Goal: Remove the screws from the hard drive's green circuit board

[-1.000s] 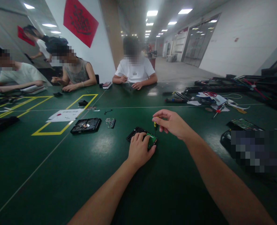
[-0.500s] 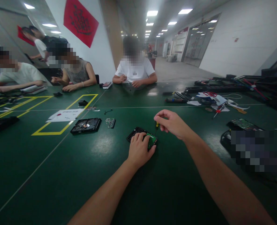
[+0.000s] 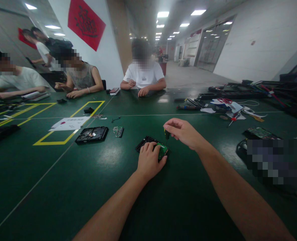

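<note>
Under my left hand (image 3: pixel 150 160) lies a small black casing (image 3: pixel 143 142) with a green circuit board (image 3: pixel 162 151) in it. The fingers reach over its top and the thumb presses at its near right edge, so part of the casing is hidden. My right hand (image 3: pixel 180 132) pinches a small screwdriver with a yellow and dark handle (image 3: pixel 166 134). The screwdriver stands about upright, its thin shaft pointing down at the casing's right corner. Whether the tip sits in a screw is too small to tell.
To the left lie another black casing (image 3: pixel 92 134), a loose circuit board (image 3: pixel 118 131) and a paper sheet (image 3: pixel 70 123). Tools, cables and a red-handled screwdriver (image 3: pixel 233 118) lie at the right. A person in a white shirt (image 3: pixel 143 75) sits opposite; others sit at the left.
My right hand has shifted slightly left with the screwdriver, whose handle shows turned. My left hand and the casing stay put. The person opposite has lowered one hand toward the table.
</note>
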Motion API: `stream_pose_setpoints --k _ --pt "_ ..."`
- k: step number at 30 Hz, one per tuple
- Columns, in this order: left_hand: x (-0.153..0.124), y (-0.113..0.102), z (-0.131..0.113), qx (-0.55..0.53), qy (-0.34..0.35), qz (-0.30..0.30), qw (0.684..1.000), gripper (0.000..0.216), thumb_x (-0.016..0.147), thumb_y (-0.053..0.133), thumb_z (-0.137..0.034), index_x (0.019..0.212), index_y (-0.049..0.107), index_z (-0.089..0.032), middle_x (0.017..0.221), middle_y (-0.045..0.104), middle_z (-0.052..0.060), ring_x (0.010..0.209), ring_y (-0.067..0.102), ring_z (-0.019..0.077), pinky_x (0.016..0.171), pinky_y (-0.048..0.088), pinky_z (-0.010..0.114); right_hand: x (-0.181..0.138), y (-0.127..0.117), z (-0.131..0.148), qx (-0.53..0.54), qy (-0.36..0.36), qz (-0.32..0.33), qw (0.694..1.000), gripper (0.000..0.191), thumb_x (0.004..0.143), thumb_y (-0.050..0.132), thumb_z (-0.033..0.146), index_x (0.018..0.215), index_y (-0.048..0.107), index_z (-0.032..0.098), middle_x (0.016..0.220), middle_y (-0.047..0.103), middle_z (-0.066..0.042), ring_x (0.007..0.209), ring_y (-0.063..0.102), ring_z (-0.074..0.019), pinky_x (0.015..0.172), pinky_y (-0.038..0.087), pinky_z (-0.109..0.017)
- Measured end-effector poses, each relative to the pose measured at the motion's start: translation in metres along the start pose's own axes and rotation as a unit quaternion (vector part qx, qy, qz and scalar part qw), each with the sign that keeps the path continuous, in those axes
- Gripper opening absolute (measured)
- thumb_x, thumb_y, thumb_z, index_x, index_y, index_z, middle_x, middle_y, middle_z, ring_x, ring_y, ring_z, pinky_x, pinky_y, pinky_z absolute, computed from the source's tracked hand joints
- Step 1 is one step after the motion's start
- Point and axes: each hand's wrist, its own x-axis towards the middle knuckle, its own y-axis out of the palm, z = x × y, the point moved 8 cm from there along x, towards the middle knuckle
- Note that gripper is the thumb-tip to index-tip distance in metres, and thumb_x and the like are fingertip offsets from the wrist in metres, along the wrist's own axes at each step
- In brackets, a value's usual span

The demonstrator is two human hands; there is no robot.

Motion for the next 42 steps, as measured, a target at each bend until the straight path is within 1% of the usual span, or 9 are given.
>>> stream_pose_setpoints --k 5,8,11,16,23,26,30,35,42 --pt "0.0003 -0.0001 -0.0004 0.003 0.001 -0.002 1.0 0.039 0.09 0.069 -0.046 0.123 0.065 -0.025 0.128 0.06 0.01 0.12 0.051 0.0336 0.104 0.043 0.052 -0.0014 0.0027 -0.0027 0.037 0.021 0.004 0.999 0.021 0.087 0.07 0.038 0.096 0.061 0.021 0.086 0.068 -0.004 0.054 0.057 -0.0117 0.042 0.038 -0.024" --pt "0.0003 0.0005 0.0 0.003 0.0 -0.002 1.0 0.039 0.09 0.069 -0.046 0.123 0.065 -0.025 0.127 0.06 0.011 0.12 0.051 0.0339 0.104 0.043 0.052 -0.0001 0.0038 -0.0001 0.037 0.008 0.023 0.999 0.013 0.087 0.064 0.031 0.094 0.067 0.02 0.083 0.067 -0.003 0.058 0.057 -0.0118 0.046 0.04 -0.024" --pt "0.0 0.0005 0.0 0.002 0.0 -0.002 1.0 0.039 0.09 0.069 -0.046 0.123 0.065 -0.025 0.127 0.061 0.01 0.12 0.052 0.0338 0.103 0.043 0.052 0.0006 0.0009 0.0026 0.023 0.0 0.022 0.999 0.018 0.088 0.061 0.03 0.095 0.074 0.02 0.079 0.067 -0.003 0.058 0.053 -0.0111 0.047 0.037 -0.023" --pt "-0.0001 -0.0004 -0.0003 0.004 0.001 0.0 1.0 0.039 0.09 0.069 -0.045 0.124 0.065 -0.026 0.127 0.061 0.01 0.121 0.052 0.034 0.104 0.043 0.052 -0.0008 0.0009 0.003 0.03 0.007 0.023 0.999 0.016 0.087 0.062 0.029 0.094 0.073 0.019 0.081 0.069 -0.003 0.053 0.05 -0.0097 0.044 0.034 -0.024" --pt "0.0003 -0.0011 -0.0009 -0.004 0.001 -0.006 1.0 0.039 0.089 0.07 -0.044 0.123 0.066 -0.025 0.127 0.06 0.01 0.12 0.051 0.0342 0.104 0.042 0.052 0.0009 0.0053 -0.0039 0.079 0.029 0.02 0.996 0.01 0.089 0.059 0.024 0.099 0.059 0.021 0.105 0.073 -0.008 0.054 0.059 -0.0098 0.042 0.042 -0.023" --pt "0.0001 -0.0011 -0.001 -0.004 0.002 -0.009 1.0 0.038 0.089 0.07 -0.045 0.122 0.066 -0.026 0.127 0.06 0.01 0.12 0.052 0.0336 0.103 0.042 0.051 0.0016 0.0047 -0.0041 0.074 0.023 0.018 0.997 0.01 0.091 0.061 0.029 0.097 0.06 0.02 0.1 0.072 -0.006 0.056 0.061 -0.0103 0.045 0.045 -0.023" --pt "-0.0003 -0.0006 0.0003 -0.001 0.001 -0.009 1.0 0.039 0.089 0.07 -0.045 0.122 0.066 -0.026 0.128 0.061 0.01 0.119 0.052 0.0335 0.103 0.043 0.051 -0.0001 0.004 0.0013 0.015 -0.007 0.035 0.999 0.02 0.092 0.066 0.039 0.098 0.068 0.02 0.08 0.065 -0.002 0.059 0.057 -0.0109 0.048 0.043 -0.022" --pt "-0.0001 -0.0008 0.0 0.003 0.002 -0.005 1.0 0.038 0.09 0.069 -0.046 0.123 0.066 -0.026 0.128 0.061 0.01 0.119 0.052 0.0332 0.103 0.043 0.051 -0.0016 0.0041 0.0047 -0.011 -0.027 0.067 0.997 0.025 0.094 0.062 0.04 0.106 0.072 0.021 0.091 0.07 -0.004 0.063 0.057 -0.0114 0.048 0.041 -0.023" --pt "-0.0001 -0.0005 0.0 0.003 0.0 -0.006 1.0 0.038 0.09 0.069 -0.046 0.122 0.066 -0.025 0.128 0.061 0.01 0.119 0.052 0.0333 0.103 0.042 0.051 -0.0024 -0.0038 -0.0015 -0.029 0.017 0.0 0.999 0.036 0.082 0.079 0.047 0.098 0.06 0.021 0.08 0.069 -0.002 0.055 0.057 -0.0112 0.044 0.04 -0.024"
